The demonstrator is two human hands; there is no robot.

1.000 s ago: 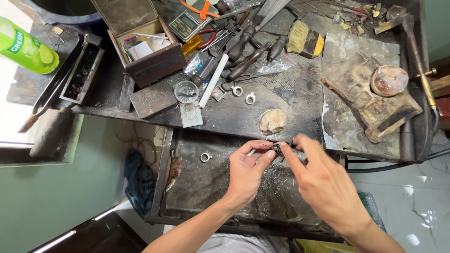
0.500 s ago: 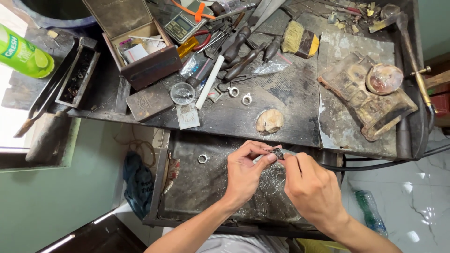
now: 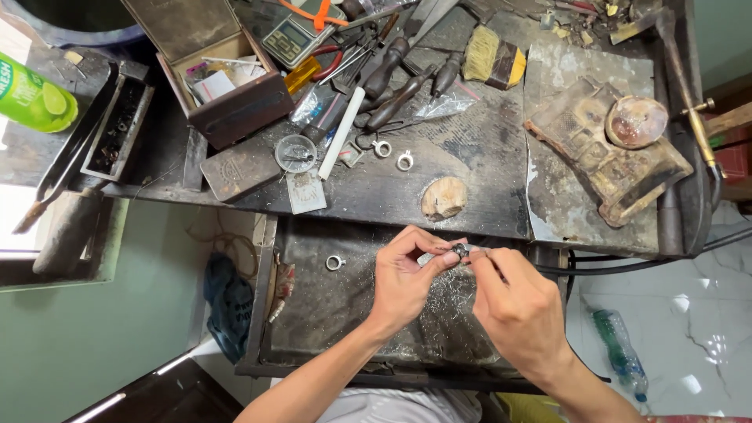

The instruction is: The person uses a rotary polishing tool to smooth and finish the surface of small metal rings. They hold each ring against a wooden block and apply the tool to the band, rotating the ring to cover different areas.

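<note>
My left hand [image 3: 403, 278] pinches a small dark metal ring [image 3: 458, 251] between thumb and fingertips, over a dusty metal tray [image 3: 313, 313] below the bench edge. My right hand [image 3: 517, 305] is closed around a thin tool whose tip meets the ring; the tool itself is mostly hidden by the fingers. Another silver ring [image 3: 334, 262] lies loose in the tray to the left of my hands. Metal filings cover the tray under my hands.
The dark workbench [image 3: 470, 164] holds two silver rings [image 3: 392, 155], pliers and files, a brush [image 3: 489, 55], a wooden box [image 3: 227, 86], a small scale [image 3: 291, 35], a round tan block [image 3: 443, 197] and a charred soldering board [image 3: 611, 149]. A green bottle [image 3: 31, 94] stands far left.
My hands have stayed together on the ring, with the right hand drawn slightly closer to the left; the view has shifted a little over the bench.
</note>
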